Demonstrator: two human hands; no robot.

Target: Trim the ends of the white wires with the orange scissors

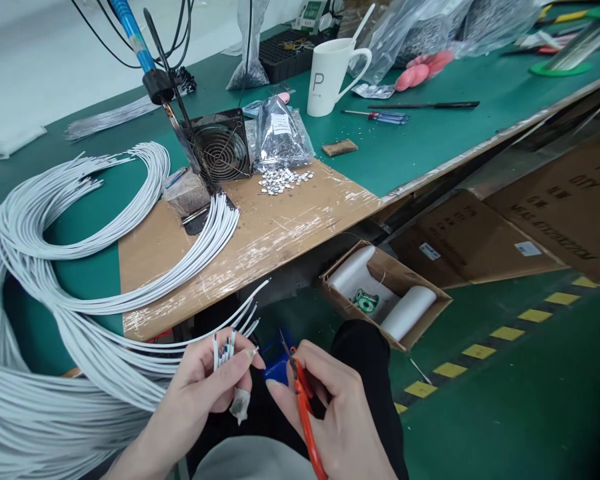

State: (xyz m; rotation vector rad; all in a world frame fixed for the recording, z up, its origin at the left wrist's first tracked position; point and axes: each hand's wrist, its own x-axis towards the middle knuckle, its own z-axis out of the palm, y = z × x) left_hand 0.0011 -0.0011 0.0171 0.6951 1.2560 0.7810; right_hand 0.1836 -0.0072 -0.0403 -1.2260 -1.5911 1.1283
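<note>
My left hand (213,377) is closed around several white cable ends (225,350), whose thin coloured wires stick up past the fingers. A pale, wrapped scrap (240,405) shows below the same hand. Just to the right, my right hand (330,400) grips a pair of scissors (304,407) with orange-red handles, dark blades pointing up and left. The blades stand apart from the cable ends. From the left hand the white cables run back to a large coiled bundle (70,293) over the table's left side.
On the brown board (300,220) are small metal pieces (283,180), a black fan (223,147) and a soldering iron in a stand (195,160). Behind are a white mug (330,77) and a screwdriver (380,117). An open carton (430,320) sits below the table edge.
</note>
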